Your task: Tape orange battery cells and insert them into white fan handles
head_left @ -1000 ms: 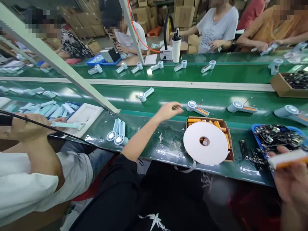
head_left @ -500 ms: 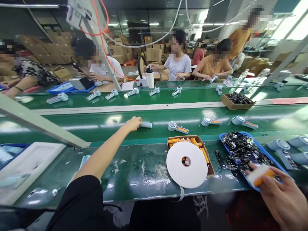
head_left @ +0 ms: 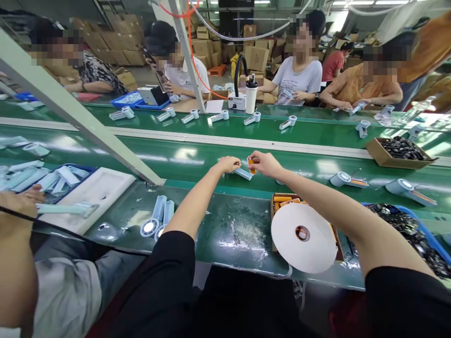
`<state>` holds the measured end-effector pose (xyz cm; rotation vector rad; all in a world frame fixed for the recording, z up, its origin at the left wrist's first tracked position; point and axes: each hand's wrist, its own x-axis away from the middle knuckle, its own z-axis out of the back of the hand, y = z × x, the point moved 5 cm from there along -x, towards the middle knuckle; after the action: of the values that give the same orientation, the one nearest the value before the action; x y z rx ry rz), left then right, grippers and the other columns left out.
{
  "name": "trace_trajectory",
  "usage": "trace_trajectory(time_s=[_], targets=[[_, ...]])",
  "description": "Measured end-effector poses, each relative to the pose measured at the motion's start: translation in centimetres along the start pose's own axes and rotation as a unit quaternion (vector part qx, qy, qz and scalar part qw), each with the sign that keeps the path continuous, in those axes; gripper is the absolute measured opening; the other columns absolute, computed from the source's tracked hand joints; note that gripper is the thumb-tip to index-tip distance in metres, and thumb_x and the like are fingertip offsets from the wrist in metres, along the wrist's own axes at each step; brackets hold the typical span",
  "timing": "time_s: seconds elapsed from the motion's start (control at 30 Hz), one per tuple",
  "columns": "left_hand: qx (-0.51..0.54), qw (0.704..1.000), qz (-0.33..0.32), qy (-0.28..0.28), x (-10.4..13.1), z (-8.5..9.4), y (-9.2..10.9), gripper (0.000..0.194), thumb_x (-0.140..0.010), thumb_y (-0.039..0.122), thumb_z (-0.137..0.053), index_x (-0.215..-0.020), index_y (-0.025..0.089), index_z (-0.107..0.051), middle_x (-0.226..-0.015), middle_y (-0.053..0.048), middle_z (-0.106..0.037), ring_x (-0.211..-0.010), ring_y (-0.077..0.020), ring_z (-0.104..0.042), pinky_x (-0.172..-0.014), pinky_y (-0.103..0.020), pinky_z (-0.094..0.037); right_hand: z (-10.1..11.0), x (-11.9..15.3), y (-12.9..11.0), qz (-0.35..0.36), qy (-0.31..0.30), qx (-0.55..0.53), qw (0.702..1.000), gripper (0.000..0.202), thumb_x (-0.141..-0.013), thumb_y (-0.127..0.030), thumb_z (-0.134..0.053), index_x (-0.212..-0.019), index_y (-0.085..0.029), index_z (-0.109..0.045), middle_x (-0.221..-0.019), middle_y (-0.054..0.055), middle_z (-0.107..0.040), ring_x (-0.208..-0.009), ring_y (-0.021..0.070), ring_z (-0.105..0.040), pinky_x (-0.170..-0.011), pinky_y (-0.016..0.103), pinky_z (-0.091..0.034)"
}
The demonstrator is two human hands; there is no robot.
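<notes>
Over the green conveyor belt, my left hand (head_left: 227,165) is closed on a light-blue handheld fan housing (head_left: 244,174), whose handle sticks out to the right; its round head is hidden by the fingers. Just right of it, my right hand (head_left: 265,163) pinches an orange battery (head_left: 252,166) close above the handle's end. Whether the battery touches the handle I cannot tell. Below my right forearm, a box of orange batteries (head_left: 282,199) stands at the bench edge, partly covered by a white round reel (head_left: 287,239).
Fan housings (head_left: 341,179) with orange batteries lie on the belt to the right. A blue tray of black circuit boards (head_left: 398,225) sits at right. Two fan housings (head_left: 159,209) rest left of my arm. A co-worker's hand (head_left: 33,193) is at far left, near a slanting metal post (head_left: 88,112).
My right hand has moved from above the circuit-board tray to beside my left hand, carrying the battery. My left hand still holds the fan housing. The view has turned left.
</notes>
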<state>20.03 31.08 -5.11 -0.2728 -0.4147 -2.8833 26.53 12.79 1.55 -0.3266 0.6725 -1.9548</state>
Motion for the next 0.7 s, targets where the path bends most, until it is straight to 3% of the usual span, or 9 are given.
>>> trace_trajectory(time_s=[0.07,0.17,0.27,0.4,0.5,0.6,0.7], targets=[[0.008,1.000,0.002,0.012,-0.4,-0.4,-0.1,0.034,-0.103,0.043,-0.068,-0.124,0.017,-0.067,-0.128,-0.010,-0.067,-0.116,-0.0259,-0.066,-0.104,-0.050,-0.057,-1.9,-2.0,-0.1,0.005,-0.025,0.042,0.999,0.031,-0.092,-0.023,-0.081,-0.120,-0.018,-0.068,-0.101,0.008,-0.080,-0.099,0.0272,-0.074,-0.085,0.032,-0.054],[0.019,0.999,0.001,0.027,-0.9,-0.7,0.0,0.033,-0.103,0.042,-0.068,-0.124,0.017,-0.067,-0.127,-0.010,-0.067,-0.113,-0.0248,-0.066,-0.100,-0.048,-0.058,-3.7,-3.0,0.1,0.004,-0.055,0.095,0.994,0.029,-0.094,-0.021,-0.078,-0.121,-0.018,-0.069,-0.102,0.010,-0.078,-0.103,0.0300,-0.073,-0.087,0.033,-0.052],[0.025,0.999,0.004,0.047,-0.9,-0.7,0.6,0.032,-0.103,0.043,-0.067,-0.122,0.018,-0.067,-0.124,-0.010,-0.067,-0.111,-0.0239,-0.067,-0.099,-0.046,-0.059,-4.5,-2.5,-0.2,-0.005,-0.074,0.125,0.989,0.028,-0.096,-0.019,-0.077,-0.122,-0.017,-0.070,-0.100,0.008,-0.076,-0.097,0.0259,-0.073,-0.089,0.037,-0.056],[0.024,0.997,0.024,0.074,-0.8,-1.0,1.5,0.033,-0.104,0.047,-0.065,-0.116,0.016,-0.068,-0.116,-0.009,-0.069,-0.106,-0.0229,-0.067,-0.096,-0.045,-0.058,-5.0,-2.0,-1.0,-0.017,-0.046,0.135,0.990,0.020,-0.105,-0.032,-0.070,-0.112,-0.013,-0.071,-0.102,0.004,-0.072,-0.088,0.0181,-0.072,-0.084,0.036,-0.063],[0.022,0.995,0.036,0.089,-1.3,-1.0,1.7,0.035,-0.105,0.049,-0.061,-0.110,0.016,-0.069,-0.110,-0.008,-0.070,-0.101,-0.0222,-0.068,-0.096,-0.045,-0.056,-4.8,-2.2,-1.5,-0.019,0.010,0.139,0.990,0.030,-0.104,-0.033,-0.071,-0.088,-0.009,-0.071,-0.082,-0.002,-0.070,-0.073,0.0113,-0.071,-0.074,0.024,-0.060],[0.023,0.993,0.036,0.106,-1.4,-0.3,2.2,0.026,-0.105,0.040,-0.056,-0.101,0.018,-0.070,-0.100,-0.007,-0.073,-0.097,-0.0233,-0.068,-0.093,-0.041,-0.054,-3.5,-2.1,-2.7,0.003,0.060,0.138,0.989,0.047,-0.099,-0.037,-0.071,-0.064,-0.007,-0.064,-0.056,-0.009,-0.060,-0.059,0.0033,-0.065,-0.065,0.010,-0.045],[0.026,0.988,0.023,0.153,-0.4,1.2,3.5,0.018,-0.097,0.027,-0.053,-0.099,0.021,-0.069,-0.094,-0.009,-0.074,-0.100,-0.0284,-0.069,-0.094,-0.041,-0.053,-1.0,-0.3,-4.3,0.043,0.075,0.135,0.987,0.039,-0.089,-0.035,-0.080,-0.064,-0.008,-0.068,-0.049,-0.010,-0.057,-0.055,0.0033,-0.065,-0.060,0.008,-0.039]])
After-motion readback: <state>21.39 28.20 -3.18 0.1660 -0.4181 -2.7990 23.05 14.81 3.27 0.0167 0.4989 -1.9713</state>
